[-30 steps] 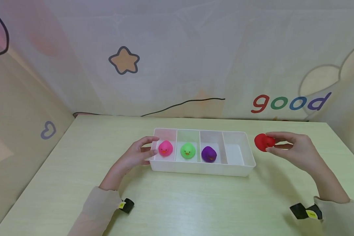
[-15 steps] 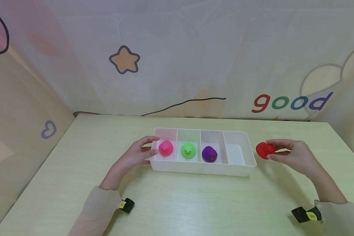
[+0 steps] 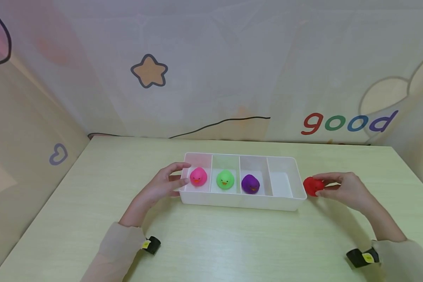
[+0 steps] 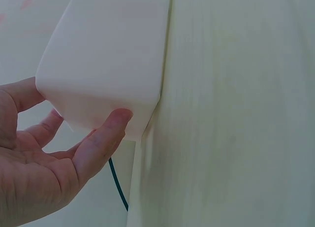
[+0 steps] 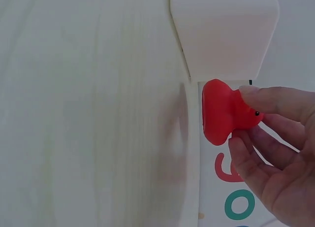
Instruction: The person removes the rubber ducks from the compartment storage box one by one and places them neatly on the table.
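Observation:
A white divided box [image 3: 239, 201] stands on the table, its long side across the head view. From left to right its compartments hold a pink rubber duck [image 3: 198, 177], a green one [image 3: 225, 179] and a purple one [image 3: 250, 184]; the rightmost compartment holds nothing. My left hand [image 3: 165, 183] grips the box's left end, thumb [image 4: 115, 126] against the end wall in the left wrist view. Just beyond the right end, my right hand [image 3: 349, 190] pinches a red rubber duck [image 5: 219, 111] by the head between thumb and fingers, base facing away from the palm.
The pale wooden table [image 3: 211, 243] extends in front of the box and to both sides. Behind it hangs a printed cloth backdrop [image 3: 211, 70] with a star and the word "good". A cloth side wall [image 3: 28, 156] rises at the left.
My right hand has lowered the red duck and, in the last half second, brought it left toward the box's right end. My left hand and the box keep their places.

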`<state>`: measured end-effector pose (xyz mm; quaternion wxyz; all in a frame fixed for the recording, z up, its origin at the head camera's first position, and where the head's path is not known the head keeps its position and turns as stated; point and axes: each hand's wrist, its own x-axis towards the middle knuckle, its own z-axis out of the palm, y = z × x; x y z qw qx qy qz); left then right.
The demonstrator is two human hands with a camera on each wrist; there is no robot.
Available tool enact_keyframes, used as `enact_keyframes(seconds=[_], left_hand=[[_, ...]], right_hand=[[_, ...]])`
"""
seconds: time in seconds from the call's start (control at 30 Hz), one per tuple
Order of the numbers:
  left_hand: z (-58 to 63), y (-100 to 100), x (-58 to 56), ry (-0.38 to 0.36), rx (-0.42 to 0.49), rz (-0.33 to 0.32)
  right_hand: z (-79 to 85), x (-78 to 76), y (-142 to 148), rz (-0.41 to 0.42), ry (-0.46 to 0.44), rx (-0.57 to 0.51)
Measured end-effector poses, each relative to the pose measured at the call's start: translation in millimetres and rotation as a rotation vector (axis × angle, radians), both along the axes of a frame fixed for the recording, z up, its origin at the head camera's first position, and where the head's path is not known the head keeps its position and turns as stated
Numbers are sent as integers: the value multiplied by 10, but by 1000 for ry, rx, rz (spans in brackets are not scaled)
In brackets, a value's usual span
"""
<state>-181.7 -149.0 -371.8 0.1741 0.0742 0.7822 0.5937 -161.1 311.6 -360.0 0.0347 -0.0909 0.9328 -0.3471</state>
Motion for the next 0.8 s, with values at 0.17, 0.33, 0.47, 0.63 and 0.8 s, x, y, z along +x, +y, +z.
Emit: enact_keyframes(seconds=[0.17, 0.33, 0.47, 0.63, 0.8], left_hand=[[-8, 1, -6, 6, -1, -5], [-11, 3, -13, 7, -10, -1], [-13, 1, -13, 9, -15, 1], [-12, -2, -4, 12, -9, -3], [-13, -4, -4, 5, -5, 1]], right_hand=[[-40, -25, -12, 9, -22, 32], [-55, -33, -15, 24, -32, 48], [-55, -31, -23, 34, -38, 51], [-47, -23, -38, 44, -46, 43], [-52, -22, -43, 50, -45, 45]])
